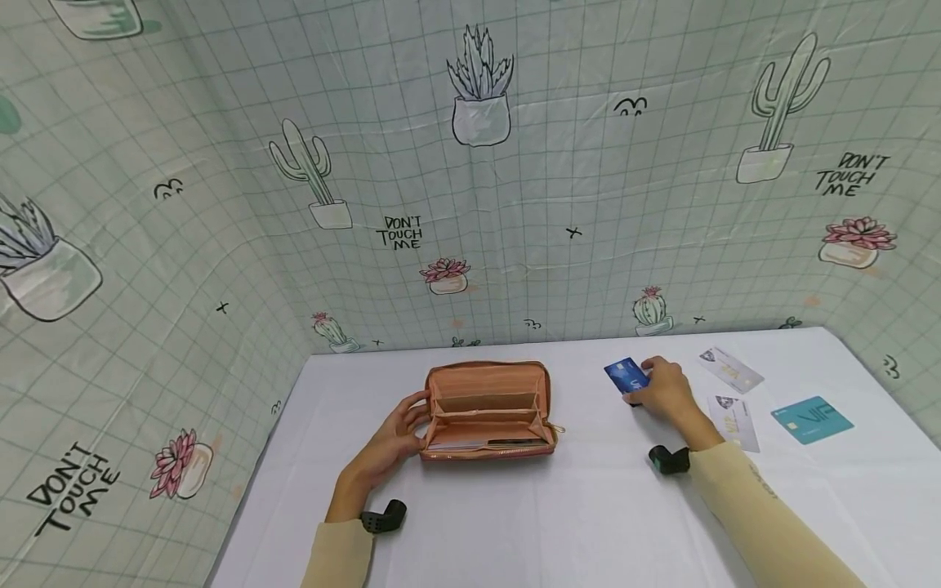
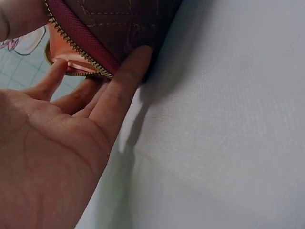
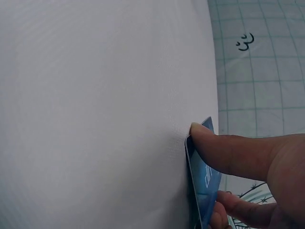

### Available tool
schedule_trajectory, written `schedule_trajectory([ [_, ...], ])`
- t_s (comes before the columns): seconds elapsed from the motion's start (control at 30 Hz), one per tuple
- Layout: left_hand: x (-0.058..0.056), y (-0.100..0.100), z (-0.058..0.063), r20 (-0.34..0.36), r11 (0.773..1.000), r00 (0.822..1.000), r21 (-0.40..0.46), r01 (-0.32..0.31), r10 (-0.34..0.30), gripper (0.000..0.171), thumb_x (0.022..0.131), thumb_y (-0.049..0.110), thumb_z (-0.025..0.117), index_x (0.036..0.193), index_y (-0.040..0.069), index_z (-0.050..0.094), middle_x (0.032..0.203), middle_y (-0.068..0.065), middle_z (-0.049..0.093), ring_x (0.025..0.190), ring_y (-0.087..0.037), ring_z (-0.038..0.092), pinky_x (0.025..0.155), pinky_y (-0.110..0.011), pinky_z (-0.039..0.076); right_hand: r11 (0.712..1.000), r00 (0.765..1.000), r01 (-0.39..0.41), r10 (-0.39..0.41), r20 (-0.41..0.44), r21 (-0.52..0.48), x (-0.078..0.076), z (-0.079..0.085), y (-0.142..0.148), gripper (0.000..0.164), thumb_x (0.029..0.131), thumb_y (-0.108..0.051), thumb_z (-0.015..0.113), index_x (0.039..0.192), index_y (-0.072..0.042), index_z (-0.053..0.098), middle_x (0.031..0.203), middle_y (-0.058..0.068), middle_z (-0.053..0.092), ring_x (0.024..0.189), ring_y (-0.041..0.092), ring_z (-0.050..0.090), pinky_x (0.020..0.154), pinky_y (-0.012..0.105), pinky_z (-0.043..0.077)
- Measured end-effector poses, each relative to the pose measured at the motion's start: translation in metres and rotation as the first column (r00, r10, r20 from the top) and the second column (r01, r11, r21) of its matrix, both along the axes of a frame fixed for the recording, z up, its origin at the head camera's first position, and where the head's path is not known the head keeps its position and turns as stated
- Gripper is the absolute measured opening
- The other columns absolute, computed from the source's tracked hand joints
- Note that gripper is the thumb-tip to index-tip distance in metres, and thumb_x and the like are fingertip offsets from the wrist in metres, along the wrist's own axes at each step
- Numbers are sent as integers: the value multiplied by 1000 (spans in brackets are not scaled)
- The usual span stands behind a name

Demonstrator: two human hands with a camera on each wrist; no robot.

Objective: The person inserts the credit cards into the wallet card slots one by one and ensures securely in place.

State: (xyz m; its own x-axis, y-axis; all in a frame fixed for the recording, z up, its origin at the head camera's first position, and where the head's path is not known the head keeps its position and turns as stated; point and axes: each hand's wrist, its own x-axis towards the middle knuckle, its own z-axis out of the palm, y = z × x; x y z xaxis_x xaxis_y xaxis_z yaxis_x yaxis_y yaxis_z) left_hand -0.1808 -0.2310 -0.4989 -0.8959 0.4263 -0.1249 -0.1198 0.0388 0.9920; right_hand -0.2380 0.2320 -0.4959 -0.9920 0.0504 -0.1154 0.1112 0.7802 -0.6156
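A salmon-coloured zip wallet (image 1: 488,408) lies unfolded on the white table, with cards showing in its front pocket. My left hand (image 1: 397,429) holds the wallet's left side; in the left wrist view, one finger (image 2: 125,86) presses its dark quilted outside while others reach around the brass zip (image 2: 78,45). At the right, my right hand (image 1: 665,390) pinches a blue card (image 1: 626,375) by its edge, close over the table. The right wrist view shows the thumb (image 3: 233,152) on one face of the card, fingertips behind it.
Right of my right hand lie a pale card (image 1: 731,369), a second pale VIP card (image 1: 735,425) partly behind the forearm, and a teal card (image 1: 812,420). A cactus-printed cloth (image 1: 529,204) stands along the white table's (image 1: 529,523) back and sides.
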Motion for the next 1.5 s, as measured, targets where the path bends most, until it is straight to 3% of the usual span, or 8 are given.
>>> schedule_trajectory([
  [0.1, -1, -1, -2, -1, 1000, 1000, 6, 6, -6, 89, 87, -9, 58, 166, 2, 18, 162, -25, 35, 141, -19, 43, 92, -28, 48, 1000, 1000, -13, 13, -7, -4, -2, 0, 1, 64, 85, -9, 83, 130, 23, 50, 123, 44, 59, 108, 51, 60, 97, 61, 47],
  [0.23, -1, -2, -4, -6, 1000, 1000, 17, 16, -16, 90, 87, -10, 59, 166, 2, 18, 161, -23, 36, 138, -15, 44, 93, -28, 48, 999, 999, -18, 16, -48, -45, -2, 1, 2, 44, 89, -2, 74, 122, 21, 56, 113, 39, 63, 103, 48, 62, 92, 58, 49],
  [0.4, -2, -4, -7, -10, 999, 1000, 29, 29, -29, 93, 85, -10, 59, 166, 1, 16, 160, -22, 36, 137, -11, 45, 94, -27, 48, 992, 996, 13, -24, -83, -124, -2, 11, -2, 22, 97, 0, 60, 113, 14, 64, 100, 27, 67, 90, 37, 62, 77, 43, 47],
  [0.53, -3, -5, -8, -5, 999, 1000, 32, 28, -27, 95, 84, -10, 61, 167, 2, 15, 160, -18, 38, 138, -11, 44, 97, -26, 49, 984, 991, -3, -20, -129, -178, -2, 22, -9, 20, 99, 0, 61, 113, 13, 66, 98, 23, 69, 90, 35, 63, 72, 35, 44],
  [0.77, -3, -6, -10, -9, 999, 1000, 27, 29, -28, 95, 85, -10, 63, 167, 4, 16, 159, -15, 39, 140, -15, 42, 100, -28, 47, 948, 989, -71, 26, -146, -311, 1, 46, -31, 23, 101, -2, 64, 120, 12, 66, 105, 22, 69, 100, 35, 64, 72, 29, 49],
  [1.07, 0, -6, -9, 2, 999, 1000, 28, 28, -28, 97, 86, -8, 65, 168, 6, 15, 162, -17, 36, 148, -23, 36, 97, -27, 49, 898, 976, -187, 122, -181, -398, 8, 76, -71, 21, 102, -2, 65, 120, 8, 68, 111, 24, 71, 92, 27, 71, 78, 36, 57],
  [1.27, 0, -6, -7, -6, 999, 999, 36, 35, -35, 97, 86, -7, 66, 168, 5, 15, 163, -17, 35, 148, -23, 35, 97, -27, 48, 869, 950, -284, 197, -243, -405, 5, 86, -96, 19, 101, 0, 66, 119, 8, 69, 113, 26, 71, 94, 31, 73, 80, 41, 60],
  [1.5, 1, -6, -8, -10, 998, 999, 43, 52, -51, 99, 87, -5, 69, 168, 5, 14, 166, -22, 30, 154, -32, 28, 105, -27, 46, 857, 891, -400, 282, -355, -323, 1, 86, -124, 15, 99, 3, 69, 112, 6, 72, 108, 22, 72, 89, 32, 73, 75, 40, 61],
])
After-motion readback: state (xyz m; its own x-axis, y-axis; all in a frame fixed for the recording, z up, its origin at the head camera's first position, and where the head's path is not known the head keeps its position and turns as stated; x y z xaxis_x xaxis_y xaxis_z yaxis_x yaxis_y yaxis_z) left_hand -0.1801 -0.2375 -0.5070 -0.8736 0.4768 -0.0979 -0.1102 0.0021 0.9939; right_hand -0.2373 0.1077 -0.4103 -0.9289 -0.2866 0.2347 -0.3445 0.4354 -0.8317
